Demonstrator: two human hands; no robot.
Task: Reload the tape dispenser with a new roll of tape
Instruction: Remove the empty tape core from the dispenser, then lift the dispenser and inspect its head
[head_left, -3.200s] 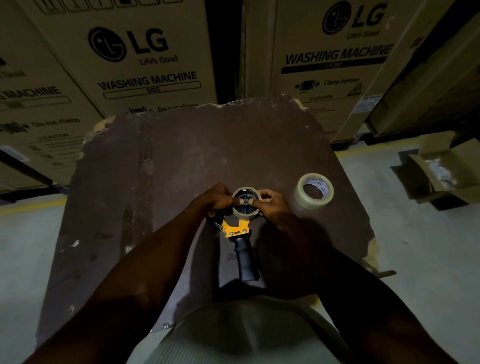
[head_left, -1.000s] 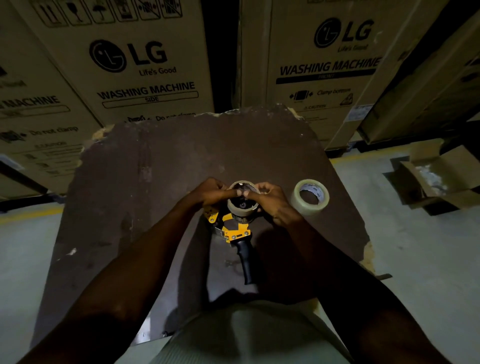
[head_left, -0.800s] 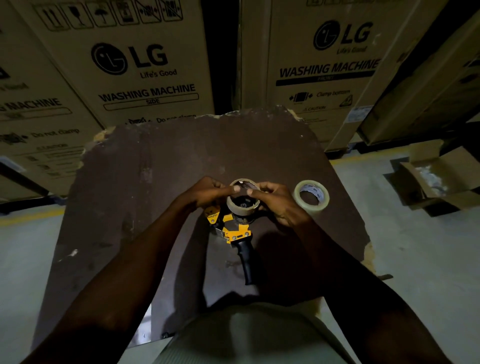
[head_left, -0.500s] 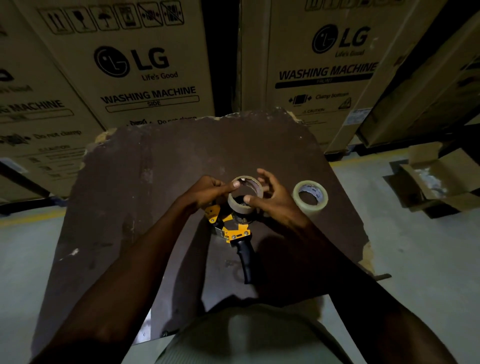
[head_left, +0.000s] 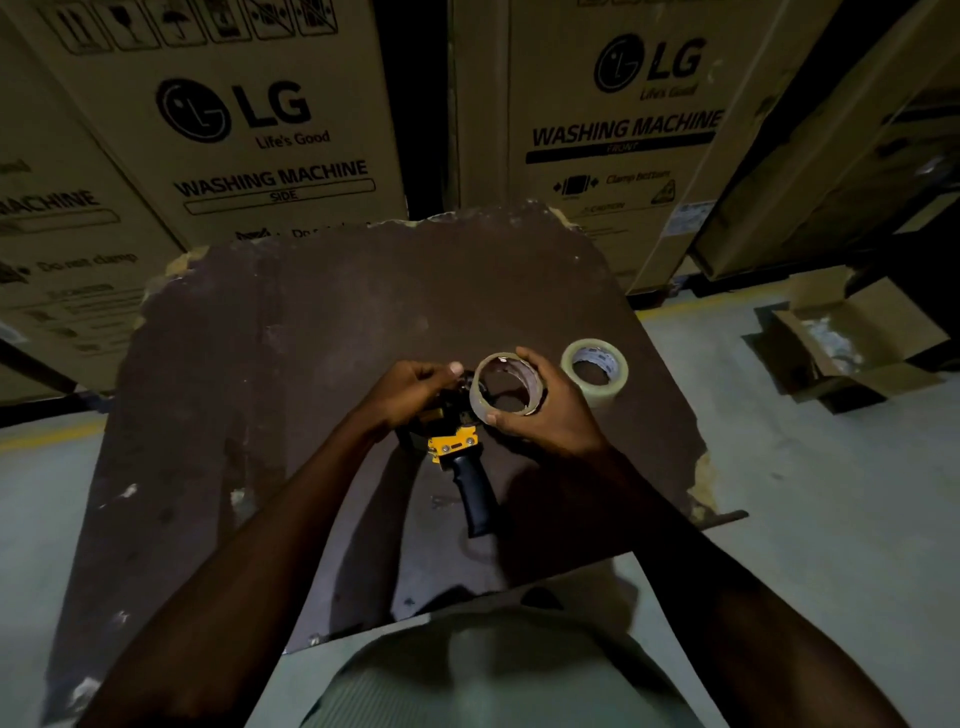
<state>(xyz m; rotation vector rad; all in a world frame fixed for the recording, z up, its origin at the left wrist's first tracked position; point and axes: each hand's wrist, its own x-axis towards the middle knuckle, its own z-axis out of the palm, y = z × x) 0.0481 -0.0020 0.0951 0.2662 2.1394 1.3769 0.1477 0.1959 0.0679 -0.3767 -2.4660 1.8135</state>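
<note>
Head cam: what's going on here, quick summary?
A person is reloading a yellow and black tape dispenser that lies on a worn brown board. The left hand grips the dispenser's head, while the right hand holds a nearly spent tape core just beside it, clear of the hub. A fuller roll of clear tape sits on the board to the right, untouched. Washing machine cartons stand behind.

Dispenser head (head_left: 457, 410) behind left hand (head_left: 410, 395)
</note>
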